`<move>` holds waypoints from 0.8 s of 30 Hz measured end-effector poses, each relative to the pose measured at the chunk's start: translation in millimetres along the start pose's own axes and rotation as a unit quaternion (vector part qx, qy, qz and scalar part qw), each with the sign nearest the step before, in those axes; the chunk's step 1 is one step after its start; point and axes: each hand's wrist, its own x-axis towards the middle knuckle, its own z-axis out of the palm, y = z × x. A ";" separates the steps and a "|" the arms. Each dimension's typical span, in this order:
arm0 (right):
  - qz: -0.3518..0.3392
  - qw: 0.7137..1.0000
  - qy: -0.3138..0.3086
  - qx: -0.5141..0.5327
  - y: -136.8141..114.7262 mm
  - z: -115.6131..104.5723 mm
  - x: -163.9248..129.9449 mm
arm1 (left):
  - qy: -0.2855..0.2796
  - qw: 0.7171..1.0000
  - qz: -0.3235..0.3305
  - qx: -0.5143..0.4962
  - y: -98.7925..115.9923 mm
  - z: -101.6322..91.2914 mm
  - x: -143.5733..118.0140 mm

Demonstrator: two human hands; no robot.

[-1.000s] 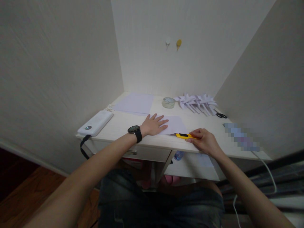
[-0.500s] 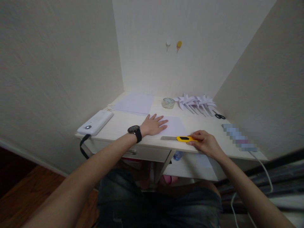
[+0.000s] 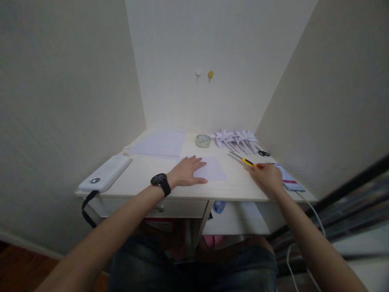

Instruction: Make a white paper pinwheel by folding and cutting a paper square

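Observation:
My left hand [image 3: 187, 171] lies flat with fingers spread on a sheet of white paper [image 3: 212, 168] near the front of the white desk [image 3: 142, 172]. A dark watch is on that wrist. To the right of the sheet, my right hand [image 3: 268, 176] is closed around the yellow handle of a utility knife [image 3: 248, 162]. Its long blade is out and points up and left, apart from the paper. Part of the sheet is hidden under my left hand.
Larger white sheets [image 3: 159, 143] lie at the back left, beside a tape roll [image 3: 203, 140]. Several paper pinwheels [image 3: 235, 140] and black scissors [image 3: 263, 153] are at the back right. A phone [image 3: 290, 178] with a cable sits right; a white device [image 3: 106, 172] with a black strap, left.
The knife has moved away from the paper's front edge, back and to the right, and its blade has turned to slant away. My left hand stays on the sheet. The view has shifted.

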 end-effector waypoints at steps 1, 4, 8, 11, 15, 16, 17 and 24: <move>0.018 0.999 0.004 -0.032 -0.3 -0.1 1.3 | -0.003 1.000 0.006 -0.003 -0.4 0.1 0.3; 0.060 0.994 0.018 -0.085 -1.6 0.4 1.2 | -0.007 1.000 0.012 -0.008 -1.3 0.5 1.0; 0.089 0.991 0.029 -0.092 -1.2 3.5 -0.1 | 0.001 1.000 0.021 -0.010 -1.4 0.4 1.5; 0.116 0.989 0.029 -0.090 -0.3 6.5 0.1 | 0.011 1.000 0.026 -0.009 -1.6 0.6 1.9; 0.119 0.989 0.022 -0.083 0.2 8.0 0.3 | 0.020 0.999 0.029 -0.003 -1.8 0.9 1.6; 0.122 0.989 0.019 -0.082 0.1 7.8 0.4 | 0.021 0.999 0.028 0.000 -1.6 0.7 1.3; 0.126 0.989 0.013 -0.080 -0.1 7.4 0.5 | 0.021 0.999 0.028 0.003 -1.3 0.3 0.9; 0.134 0.988 -0.001 -0.077 1.0 3.7 -2.6 | 0.003 1.000 0.026 0.007 2.7 -4.0 -0.6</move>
